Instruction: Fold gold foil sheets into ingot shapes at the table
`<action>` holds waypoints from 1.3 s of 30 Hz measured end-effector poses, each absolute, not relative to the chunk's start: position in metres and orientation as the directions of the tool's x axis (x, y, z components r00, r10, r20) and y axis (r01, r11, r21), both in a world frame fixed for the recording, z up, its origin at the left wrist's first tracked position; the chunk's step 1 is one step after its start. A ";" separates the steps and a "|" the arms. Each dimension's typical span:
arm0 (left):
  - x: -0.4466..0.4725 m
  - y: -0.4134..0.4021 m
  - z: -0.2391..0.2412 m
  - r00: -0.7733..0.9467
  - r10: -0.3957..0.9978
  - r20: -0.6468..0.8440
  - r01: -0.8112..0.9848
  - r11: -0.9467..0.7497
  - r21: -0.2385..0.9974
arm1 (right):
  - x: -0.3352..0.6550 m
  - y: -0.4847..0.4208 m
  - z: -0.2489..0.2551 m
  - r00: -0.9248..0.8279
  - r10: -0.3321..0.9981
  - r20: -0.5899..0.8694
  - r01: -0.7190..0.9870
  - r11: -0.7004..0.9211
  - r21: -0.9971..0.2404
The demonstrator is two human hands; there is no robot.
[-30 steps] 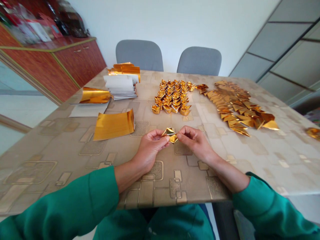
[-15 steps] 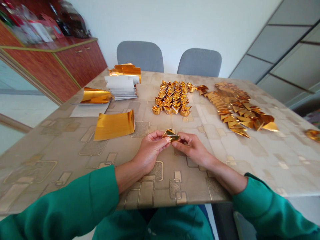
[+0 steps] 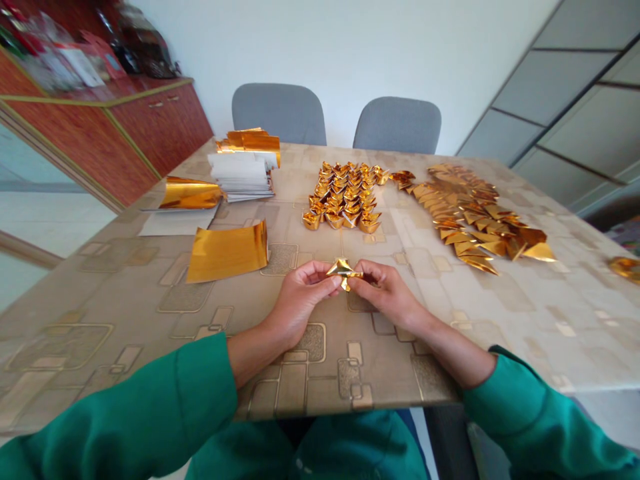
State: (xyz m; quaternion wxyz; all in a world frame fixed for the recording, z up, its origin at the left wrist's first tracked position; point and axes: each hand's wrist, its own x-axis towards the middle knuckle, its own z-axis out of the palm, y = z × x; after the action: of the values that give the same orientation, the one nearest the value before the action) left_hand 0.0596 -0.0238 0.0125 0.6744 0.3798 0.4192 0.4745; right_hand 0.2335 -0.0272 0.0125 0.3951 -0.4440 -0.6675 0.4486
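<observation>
A small folded gold foil paper piece [image 3: 342, 268] is pinched between both hands above the near middle of the table. My left hand [image 3: 304, 297] grips its left end, thumb on the near side. My right hand [image 3: 386, 291] holds the right end between thumb and fingers. Parts of the piece are hidden behind the fingertips. Beyond the hands stand rows of gold paper ingots [image 3: 345, 193], packed close together. Over to the right lies a spread pile of flat folded gold papers [image 3: 465, 213]. A loose gold sheet [image 3: 229, 252] rests left of my hands.
Behind the loose sheet are a stack of white-backed papers [image 3: 243, 177] and a curled gold sheet [image 3: 190, 193]. The patterned tablecloth [image 3: 125, 300] covers the table. Two grey chairs [image 3: 278, 113] stand at the far side. A wooden cabinet [image 3: 155, 130] is at the left.
The foil piece has turned in my fingers; its upper face looks wider, with a gold flap now showing below. Both hands stay in almost the same place.
</observation>
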 end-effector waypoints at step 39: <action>0.057 -0.022 0.016 0.232 0.940 -0.248 -0.448 0.330 0.831 | 0.240 -0.021 0.012 -0.303 0.938 0.167 0.234 0.243 -0.941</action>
State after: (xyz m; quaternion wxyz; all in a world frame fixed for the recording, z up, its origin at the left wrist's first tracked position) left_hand 0.0569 -0.0222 0.0161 0.7178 0.3178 0.3871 0.4838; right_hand 0.2399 -0.0214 0.0118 0.4020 -0.4320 -0.6782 0.4380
